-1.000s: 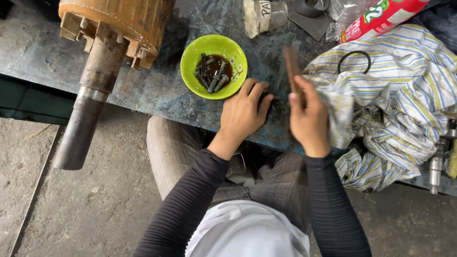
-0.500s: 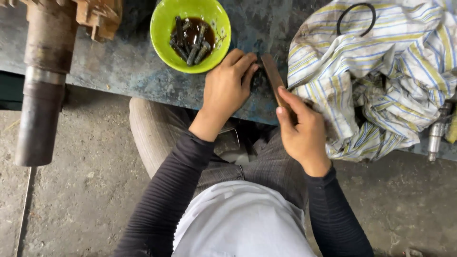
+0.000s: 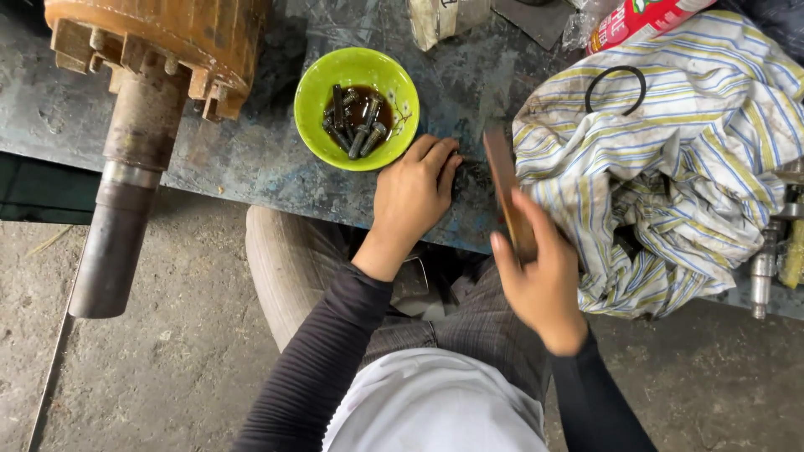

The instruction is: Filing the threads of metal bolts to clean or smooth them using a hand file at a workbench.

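My left hand (image 3: 412,194) rests on the front edge of the grimy metal bench (image 3: 251,159), fingers curled over a small dark part that is mostly hidden. My right hand (image 3: 540,272) grips a flat brown wooden stick (image 3: 505,186), its far end raised over the bench just right of the left hand's fingers. A green bowl (image 3: 322,134) of oily dark bolts (image 3: 358,124) stands just beyond my left hand.
A large rusty orange rotor (image 3: 180,38) with a long steel shaft (image 3: 126,209) overhangs the bench at left. A striped dirty cloth (image 3: 670,167) with a black rubber ring (image 3: 615,88) lies at right. A red packet (image 3: 649,17) and a metal tool (image 3: 766,264) are nearby.
The view swung back and forth. My right hand with the stick drew back towards me and rose, while my left hand stayed on the small part.
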